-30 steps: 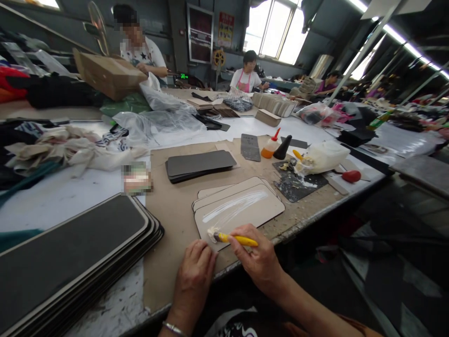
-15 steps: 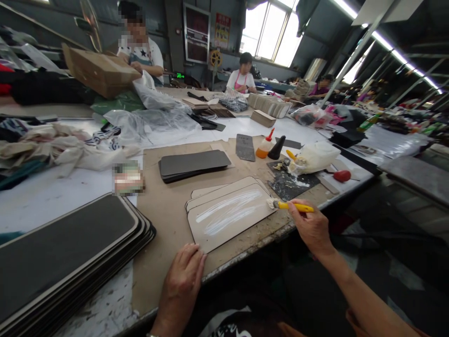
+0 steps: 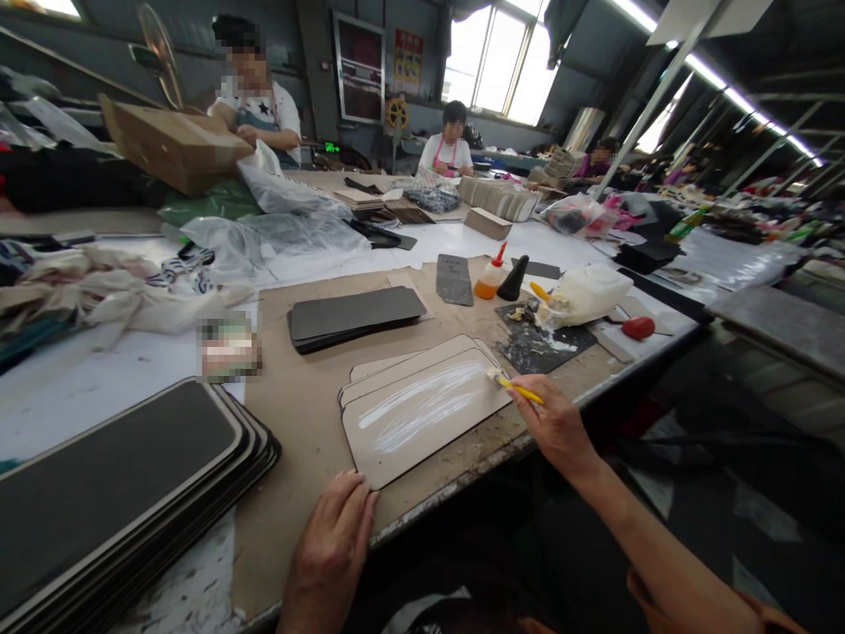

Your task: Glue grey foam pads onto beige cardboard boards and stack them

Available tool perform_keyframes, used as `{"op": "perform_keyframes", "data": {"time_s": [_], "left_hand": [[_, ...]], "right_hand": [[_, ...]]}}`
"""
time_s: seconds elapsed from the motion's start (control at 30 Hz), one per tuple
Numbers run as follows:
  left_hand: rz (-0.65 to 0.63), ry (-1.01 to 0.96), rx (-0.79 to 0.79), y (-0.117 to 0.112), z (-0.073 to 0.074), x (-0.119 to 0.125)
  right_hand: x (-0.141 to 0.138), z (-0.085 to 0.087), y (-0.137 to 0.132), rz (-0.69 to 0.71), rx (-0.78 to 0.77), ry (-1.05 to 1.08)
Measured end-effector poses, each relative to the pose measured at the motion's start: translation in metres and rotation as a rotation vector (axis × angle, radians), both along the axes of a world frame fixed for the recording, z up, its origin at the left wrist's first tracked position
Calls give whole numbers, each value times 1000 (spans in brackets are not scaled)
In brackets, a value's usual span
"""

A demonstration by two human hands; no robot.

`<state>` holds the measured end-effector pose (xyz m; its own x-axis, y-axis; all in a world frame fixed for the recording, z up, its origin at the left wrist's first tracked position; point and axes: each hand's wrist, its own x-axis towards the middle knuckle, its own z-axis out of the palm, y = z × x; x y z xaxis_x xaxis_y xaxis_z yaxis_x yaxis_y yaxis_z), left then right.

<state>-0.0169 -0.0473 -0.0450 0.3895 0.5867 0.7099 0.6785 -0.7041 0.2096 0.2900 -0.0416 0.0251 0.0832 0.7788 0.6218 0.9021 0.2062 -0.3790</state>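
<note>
A beige rounded panel (image 3: pixel 422 423) with white glue streaks lies on top of a few like panels, fanned out a little. My right hand (image 3: pixel 554 423) is closed around a yellow-handled brush (image 3: pixel 525 392), its bristles on the right end of the top panel. My left hand (image 3: pixel 334 537) lies with fingers stretched out and its fingertips touching the panel's near left corner. Behind the panels sits a small stack of dark grey panels (image 3: pixel 356 314). A dark board smeared with glue (image 3: pixel 547 343) lies to the right, with a white plastic bag (image 3: pixel 591 292) on its far side.
A tall stack of large black panels (image 3: pixel 119 493) fills the left front. Beyond the brown paper (image 3: pixel 290 405) are an orange glue bottle (image 3: pixel 489 277), a black cone-shaped bottle (image 3: pixel 513 280) and a red object (image 3: pixel 638 328). Co-workers sit or stand across the table.
My right hand has moved the brush left onto the right end of the panel, its handle now angled down. My left hand stays at the corner. The whole view has shifted slightly.
</note>
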Motion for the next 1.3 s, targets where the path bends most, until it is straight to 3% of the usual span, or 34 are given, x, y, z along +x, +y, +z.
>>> {"op": "perform_keyframes", "data": {"time_s": [0.17, 0.33, 0.63, 0.87, 1.1, 1.3], "left_hand": [[-1, 12, -24, 0, -3, -1], [37, -2, -108, -6, -4, -1], [73, 13, -104, -9, -2, 0], [71, -5, -130, -10, -3, 1], [71, -20, -144, -9, -2, 2], [67, -15, -134, -7, -2, 2]], "right_hand": [[-46, 8, -24, 234, -72, 156], [-62, 20, -36, 215, -18, 220], [-119, 5, -25, 463, -95, 366], [-108, 12, -17, 373, -18, 319], [-129, 4, 10, 459, -42, 372], [-110, 8, 25, 273, 35, 270]]}}
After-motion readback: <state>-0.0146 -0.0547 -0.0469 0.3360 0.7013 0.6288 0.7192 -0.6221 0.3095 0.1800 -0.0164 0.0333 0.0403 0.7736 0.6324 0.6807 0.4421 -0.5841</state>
